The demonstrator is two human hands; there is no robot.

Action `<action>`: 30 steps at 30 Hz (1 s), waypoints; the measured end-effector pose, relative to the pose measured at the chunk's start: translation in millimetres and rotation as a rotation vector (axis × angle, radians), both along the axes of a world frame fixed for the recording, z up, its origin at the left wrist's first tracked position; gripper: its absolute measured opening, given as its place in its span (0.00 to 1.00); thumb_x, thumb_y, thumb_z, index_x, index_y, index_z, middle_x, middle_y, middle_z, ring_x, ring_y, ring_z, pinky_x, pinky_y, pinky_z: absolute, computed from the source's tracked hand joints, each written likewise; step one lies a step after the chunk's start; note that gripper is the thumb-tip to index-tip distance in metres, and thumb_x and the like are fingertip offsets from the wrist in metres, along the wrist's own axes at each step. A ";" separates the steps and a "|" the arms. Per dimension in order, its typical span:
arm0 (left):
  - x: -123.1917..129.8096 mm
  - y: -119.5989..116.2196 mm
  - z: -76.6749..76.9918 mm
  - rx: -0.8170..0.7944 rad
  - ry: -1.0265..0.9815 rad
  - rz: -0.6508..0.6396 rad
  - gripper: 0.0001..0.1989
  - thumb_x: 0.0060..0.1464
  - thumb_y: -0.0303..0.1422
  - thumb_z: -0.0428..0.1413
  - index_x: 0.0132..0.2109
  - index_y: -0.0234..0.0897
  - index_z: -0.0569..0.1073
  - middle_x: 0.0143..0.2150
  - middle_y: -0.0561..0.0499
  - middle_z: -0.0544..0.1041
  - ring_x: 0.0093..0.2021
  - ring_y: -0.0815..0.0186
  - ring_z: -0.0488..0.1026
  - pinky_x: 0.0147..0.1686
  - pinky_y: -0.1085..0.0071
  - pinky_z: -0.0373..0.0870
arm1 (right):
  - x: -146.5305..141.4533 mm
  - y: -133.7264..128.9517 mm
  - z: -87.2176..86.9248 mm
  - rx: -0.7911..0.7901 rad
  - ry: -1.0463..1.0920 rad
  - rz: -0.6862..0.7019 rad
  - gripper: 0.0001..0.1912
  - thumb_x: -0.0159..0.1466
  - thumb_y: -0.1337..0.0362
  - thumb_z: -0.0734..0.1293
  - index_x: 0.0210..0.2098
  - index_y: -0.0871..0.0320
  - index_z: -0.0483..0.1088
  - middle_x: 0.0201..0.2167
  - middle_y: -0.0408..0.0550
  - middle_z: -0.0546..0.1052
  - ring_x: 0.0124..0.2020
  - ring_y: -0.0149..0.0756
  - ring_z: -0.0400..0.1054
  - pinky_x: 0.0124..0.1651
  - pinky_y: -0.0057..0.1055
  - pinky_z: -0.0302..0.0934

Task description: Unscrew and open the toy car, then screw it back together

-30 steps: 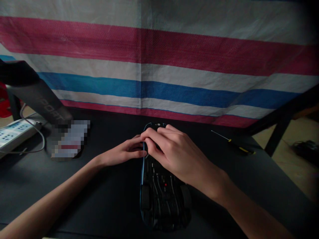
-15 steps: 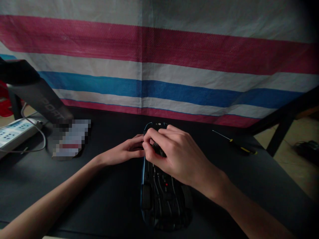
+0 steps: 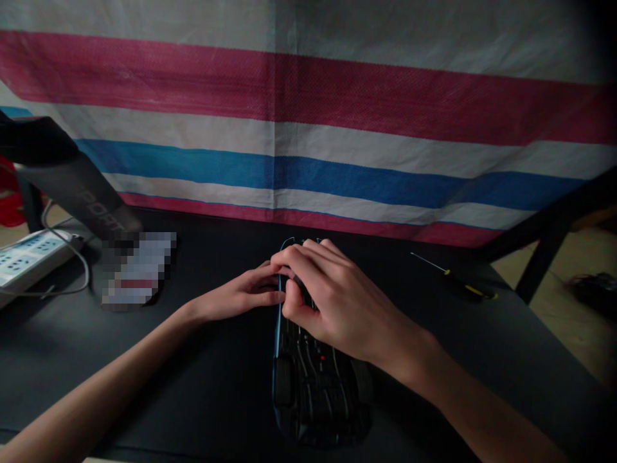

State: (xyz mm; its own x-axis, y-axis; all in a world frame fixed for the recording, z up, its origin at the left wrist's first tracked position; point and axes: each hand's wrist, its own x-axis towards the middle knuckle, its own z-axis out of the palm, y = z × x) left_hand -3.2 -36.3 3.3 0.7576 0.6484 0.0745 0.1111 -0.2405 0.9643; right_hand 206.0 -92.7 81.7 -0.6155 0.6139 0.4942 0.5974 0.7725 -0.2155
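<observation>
A toy car (image 3: 321, 392) lies upside down on the black table, its black underside up and blue body showing along the left edge. My left hand (image 3: 243, 292) comes in from the left and holds the car's far left side, its fingertips partly hidden behind my right hand. Over the far half of the car arches my right hand (image 3: 332, 292), with bent fingers and the thumb at the far left wheel area. What lies between this thumb and the fingers is too dark and covered to make out. One near wheel (image 3: 283, 379) shows at the car's left side.
Right of the car lies a yellow-and-black screwdriver (image 3: 465, 285). On the left are a white power strip (image 3: 33, 257) with a cable, a tilted grey bottle-like object (image 3: 81, 180), and a blurred-out item (image 3: 137, 270). Striped sheeting (image 3: 299, 83) hangs behind the table.
My right thumb has parted from the index finger, and the fingers have shifted slightly left over the car. The left hand and the car stay nearly where they were.
</observation>
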 end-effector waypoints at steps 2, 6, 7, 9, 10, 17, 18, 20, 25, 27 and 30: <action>-0.3 0.2 -0.4 -0.003 0.000 -0.009 0.23 0.62 0.39 0.59 0.62 0.39 0.70 0.63 0.45 0.71 0.65 0.50 0.65 0.63 0.58 0.64 | -0.5 -1.2 0.3 0.002 -0.011 -0.038 0.08 0.70 0.67 0.61 0.46 0.59 0.69 0.36 0.46 0.77 0.38 0.39 0.69 0.45 0.37 0.58; -1.3 1.0 -1.2 -0.022 0.023 -0.007 0.22 0.63 0.39 0.58 0.61 0.37 0.70 0.61 0.44 0.73 0.65 0.50 0.66 0.62 0.59 0.65 | -0.4 -1.5 -0.2 0.014 -0.008 -0.069 0.09 0.72 0.66 0.58 0.43 0.59 0.70 0.32 0.44 0.76 0.34 0.37 0.69 0.45 0.36 0.58; -1.4 1.0 -1.1 -0.027 0.029 -0.010 0.22 0.63 0.39 0.58 0.61 0.37 0.70 0.61 0.44 0.73 0.65 0.50 0.65 0.61 0.59 0.66 | -0.1 -1.3 -0.3 0.010 -0.001 -0.056 0.08 0.71 0.68 0.59 0.44 0.60 0.70 0.35 0.46 0.77 0.37 0.38 0.69 0.46 0.37 0.58; -1.1 0.8 -0.5 -0.034 0.034 -0.015 0.23 0.63 0.39 0.58 0.62 0.38 0.70 0.60 0.44 0.73 0.65 0.50 0.65 0.61 0.60 0.66 | 0.3 -0.9 -0.4 0.004 0.006 -0.045 0.08 0.69 0.69 0.61 0.46 0.60 0.69 0.39 0.48 0.77 0.41 0.40 0.70 0.47 0.37 0.58; -0.7 0.6 -0.1 -0.033 0.031 -0.013 0.23 0.63 0.39 0.58 0.62 0.38 0.70 0.60 0.45 0.73 0.65 0.50 0.65 0.61 0.60 0.65 | 0.3 -0.9 -0.4 0.006 0.001 -0.055 0.07 0.69 0.67 0.61 0.45 0.60 0.70 0.38 0.47 0.77 0.40 0.40 0.69 0.46 0.37 0.58; 0.6 -0.3 0.8 -0.049 -0.003 0.004 0.19 0.62 0.39 0.59 0.57 0.38 0.72 0.57 0.45 0.75 0.63 0.50 0.67 0.61 0.59 0.66 | -0.8 -1.0 0.1 -0.004 0.020 -0.027 0.08 0.71 0.69 0.58 0.42 0.61 0.69 0.36 0.47 0.77 0.38 0.37 0.68 0.46 0.36 0.58; 0.3 0.0 0.6 -0.050 0.000 -0.001 0.19 0.62 0.39 0.59 0.58 0.38 0.72 0.57 0.45 0.75 0.63 0.50 0.67 0.61 0.58 0.66 | -0.5 -1.1 0.4 -0.022 0.021 -0.027 0.07 0.71 0.68 0.59 0.42 0.60 0.69 0.36 0.47 0.77 0.38 0.38 0.68 0.46 0.36 0.58; -0.1 0.6 0.1 -0.034 0.015 -0.004 0.20 0.62 0.38 0.59 0.59 0.38 0.72 0.58 0.45 0.74 0.64 0.50 0.66 0.62 0.58 0.65 | 0.5 -1.3 0.6 -0.042 0.005 -0.063 0.08 0.72 0.64 0.60 0.41 0.59 0.70 0.33 0.46 0.77 0.33 0.37 0.67 0.43 0.37 0.58; 0.2 -0.3 1.2 -0.041 0.012 -0.001 0.21 0.63 0.38 0.58 0.61 0.39 0.70 0.63 0.44 0.70 0.63 0.51 0.67 0.61 0.59 0.66 | 1.3 -1.9 1.4 -0.039 0.030 -0.024 0.08 0.70 0.69 0.59 0.45 0.61 0.69 0.39 0.49 0.78 0.40 0.38 0.69 0.48 0.36 0.59; 0.2 -1.2 0.9 -0.034 0.012 0.004 0.21 0.62 0.38 0.58 0.60 0.39 0.71 0.62 0.45 0.71 0.62 0.52 0.68 0.61 0.58 0.66 | 0.3 -2.8 1.7 -0.028 0.017 0.009 0.09 0.67 0.70 0.61 0.46 0.61 0.69 0.41 0.50 0.77 0.43 0.40 0.69 0.49 0.37 0.59; -1.1 -1.4 -2.2 0.000 0.008 0.022 0.20 0.62 0.38 0.58 0.59 0.38 0.71 0.60 0.45 0.72 0.62 0.52 0.67 0.62 0.57 0.65 | -1.1 -3.8 1.0 0.008 -0.013 -0.004 0.08 0.71 0.66 0.60 0.41 0.59 0.70 0.33 0.45 0.76 0.35 0.37 0.69 0.43 0.37 0.59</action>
State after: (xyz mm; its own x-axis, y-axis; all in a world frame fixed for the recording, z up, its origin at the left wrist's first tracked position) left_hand -4.2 -37.6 1.1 0.7440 0.6646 0.0682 0.1241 -0.2378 0.9633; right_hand 204.8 -96.5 82.7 -0.6196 0.6127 0.4906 0.6034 0.7716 -0.2015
